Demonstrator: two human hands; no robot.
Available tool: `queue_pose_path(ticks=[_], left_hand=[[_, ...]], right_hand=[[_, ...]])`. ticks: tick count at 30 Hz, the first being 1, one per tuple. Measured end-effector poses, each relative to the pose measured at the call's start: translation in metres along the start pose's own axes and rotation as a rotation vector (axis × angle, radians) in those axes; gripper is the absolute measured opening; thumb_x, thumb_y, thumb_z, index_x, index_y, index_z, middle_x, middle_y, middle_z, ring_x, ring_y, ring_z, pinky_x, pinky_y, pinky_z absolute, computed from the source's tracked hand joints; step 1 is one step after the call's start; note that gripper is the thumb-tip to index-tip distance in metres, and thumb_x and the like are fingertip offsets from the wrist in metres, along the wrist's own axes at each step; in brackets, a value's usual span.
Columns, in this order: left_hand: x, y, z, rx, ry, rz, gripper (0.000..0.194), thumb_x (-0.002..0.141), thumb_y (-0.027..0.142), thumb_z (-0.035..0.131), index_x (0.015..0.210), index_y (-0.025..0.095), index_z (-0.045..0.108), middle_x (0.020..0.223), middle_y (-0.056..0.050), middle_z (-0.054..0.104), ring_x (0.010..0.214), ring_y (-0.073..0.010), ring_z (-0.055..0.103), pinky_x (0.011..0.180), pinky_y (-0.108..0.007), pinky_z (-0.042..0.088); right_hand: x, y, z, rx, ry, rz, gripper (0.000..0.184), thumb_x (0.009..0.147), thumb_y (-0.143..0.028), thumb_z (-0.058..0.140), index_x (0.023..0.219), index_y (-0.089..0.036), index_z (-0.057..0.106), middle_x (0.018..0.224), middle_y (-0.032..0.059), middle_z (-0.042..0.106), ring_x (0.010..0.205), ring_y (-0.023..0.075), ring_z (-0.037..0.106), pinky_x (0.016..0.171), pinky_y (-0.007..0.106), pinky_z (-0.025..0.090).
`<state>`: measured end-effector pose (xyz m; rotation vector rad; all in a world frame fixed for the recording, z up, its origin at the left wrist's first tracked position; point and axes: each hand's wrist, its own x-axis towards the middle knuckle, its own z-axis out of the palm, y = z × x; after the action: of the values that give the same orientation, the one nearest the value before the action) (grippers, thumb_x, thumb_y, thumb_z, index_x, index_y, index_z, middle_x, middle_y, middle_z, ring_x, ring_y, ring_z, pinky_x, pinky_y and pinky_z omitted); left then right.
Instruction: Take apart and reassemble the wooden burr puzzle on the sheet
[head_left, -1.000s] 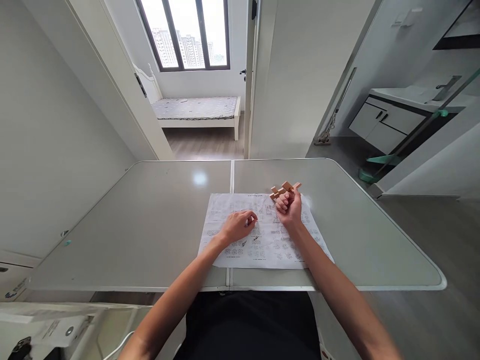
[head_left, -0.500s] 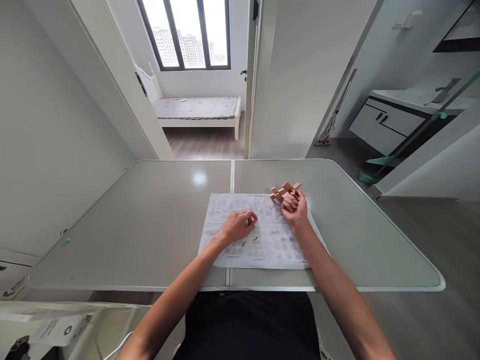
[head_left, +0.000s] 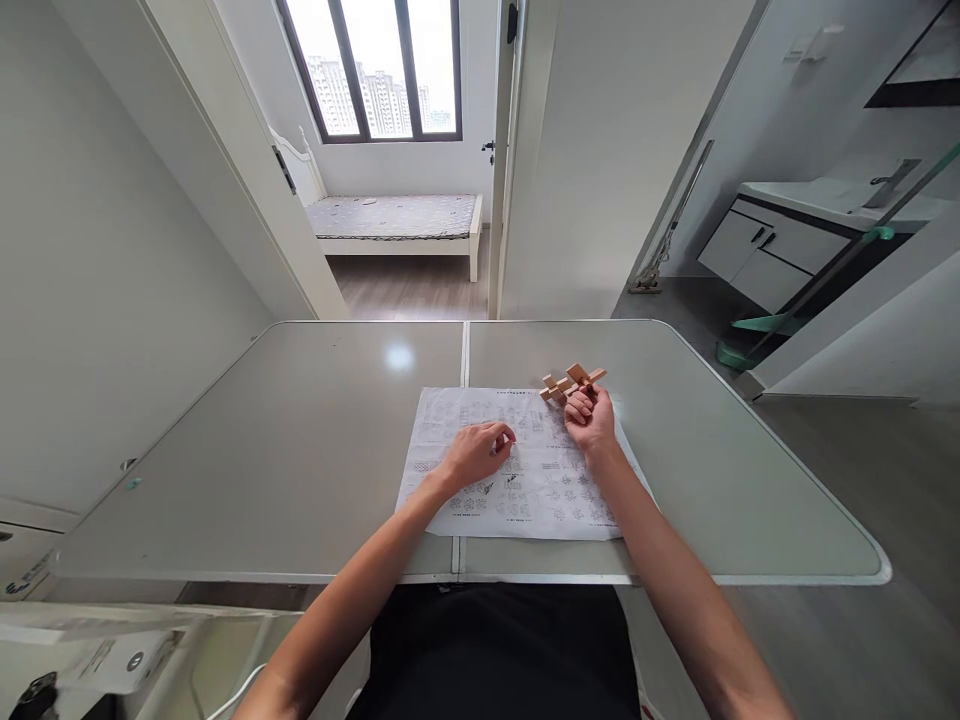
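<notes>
One printed sheet (head_left: 536,508) lies just below the frame's centre, on a pale table (head_left: 300,450). Over its middle I see the left hand (head_left: 480,452), fingers loosely curled; I can't tell whether they hold anything. Right of centre, the right hand (head_left: 590,418) has its fingers folded in, right up against the wooden blocks (head_left: 559,387) by the sheet's top right corner; whether it grips one, I can't tell. A bed (head_left: 397,218) shows at upper left of centre.
</notes>
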<state>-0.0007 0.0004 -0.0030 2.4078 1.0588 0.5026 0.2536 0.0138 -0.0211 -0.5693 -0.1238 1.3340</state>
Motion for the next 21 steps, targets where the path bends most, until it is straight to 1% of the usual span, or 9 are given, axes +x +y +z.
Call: queue_pose_path(ticks=[3,8,11,13,16,18,20,21], left_hand=[[0.0,0.001,-0.001,-0.001,-0.002,-0.001,0.023,0.097,0.031,0.052,0.103,0.024,0.072,0.089,-0.001,0.075,0.073,-0.0165,0.066,0.071,-0.029,0.048],[-0.001,0.002,-0.003,-0.006,-0.011,0.0,0.022,0.097,0.03,0.051,0.103,0.025,0.072,0.089,-0.001,0.075,0.072,-0.0165,0.066,0.07,-0.029,0.048],[-0.001,0.002,-0.002,-0.03,0.009,-0.002,0.02,0.096,0.03,0.053,0.102,0.025,0.071,0.089,0.0,0.075,0.07,-0.0156,0.065,0.067,-0.028,0.048],[-0.001,0.002,0.0,-0.076,0.045,-0.014,0.018,0.097,0.029,0.053,0.102,0.025,0.07,0.088,0.001,0.074,0.067,-0.0141,0.064,0.066,-0.028,0.047],[0.001,0.002,0.002,-0.183,0.172,-0.036,0.018,0.099,0.033,0.053,0.102,0.024,0.069,0.092,0.0,0.071,0.065,-0.0122,0.061,0.068,-0.028,0.05],[0.004,0.003,0.001,-0.295,0.291,-0.06,0.023,0.097,0.041,0.06,0.109,0.023,0.066,0.105,-0.004,0.07,0.073,-0.0131,0.064,0.068,-0.028,0.052],[0.006,0.003,-0.002,-0.44,0.38,-0.08,0.04,0.092,0.048,0.07,0.122,0.023,0.061,0.123,-0.009,0.066,0.089,-0.0164,0.067,0.073,-0.029,0.054],[0.007,0.002,-0.004,-0.516,0.398,-0.081,0.05,0.089,0.05,0.073,0.128,0.023,0.057,0.131,-0.011,0.063,0.1,-0.0187,0.068,0.079,-0.03,0.055]], right_hand=[[-0.001,0.002,0.001,-0.062,0.023,-0.026,0.028,0.095,-0.028,0.058,0.076,-0.025,0.037,0.048,-0.0141,0.029,0.032,0.0047,0.023,0.028,0.015,0.023],[-0.004,0.005,0.007,-0.191,0.031,-0.139,0.031,0.094,-0.035,0.062,0.075,-0.024,0.04,0.049,-0.0133,0.031,0.035,0.0048,0.023,0.029,0.016,0.023],[-0.008,0.006,0.013,-0.259,0.002,-0.219,0.032,0.093,-0.036,0.065,0.075,-0.024,0.042,0.05,-0.0124,0.032,0.036,0.0051,0.026,0.032,0.017,0.026],[-0.012,0.007,0.019,-0.289,-0.055,-0.232,0.033,0.093,-0.036,0.065,0.074,-0.023,0.042,0.051,-0.0115,0.032,0.037,0.0052,0.027,0.034,0.017,0.029],[-0.022,0.009,0.028,-0.323,-0.21,-0.145,0.039,0.093,-0.037,0.064,0.068,-0.024,0.037,0.052,-0.01,0.032,0.038,0.0056,0.027,0.036,0.018,0.031],[-0.029,0.012,0.033,-0.339,-0.323,-0.075,0.04,0.091,-0.034,0.065,0.066,-0.023,0.036,0.051,-0.0096,0.031,0.039,0.006,0.026,0.037,0.018,0.031],[-0.035,0.015,0.037,-0.353,-0.422,0.03,0.038,0.09,-0.033,0.065,0.066,-0.023,0.037,0.049,-0.0097,0.03,0.038,0.0062,0.023,0.036,0.018,0.027],[-0.037,0.017,0.038,-0.363,-0.461,0.094,0.038,0.089,-0.033,0.065,0.066,-0.023,0.037,0.048,-0.01,0.03,0.038,0.0063,0.021,0.035,0.018,0.026]])
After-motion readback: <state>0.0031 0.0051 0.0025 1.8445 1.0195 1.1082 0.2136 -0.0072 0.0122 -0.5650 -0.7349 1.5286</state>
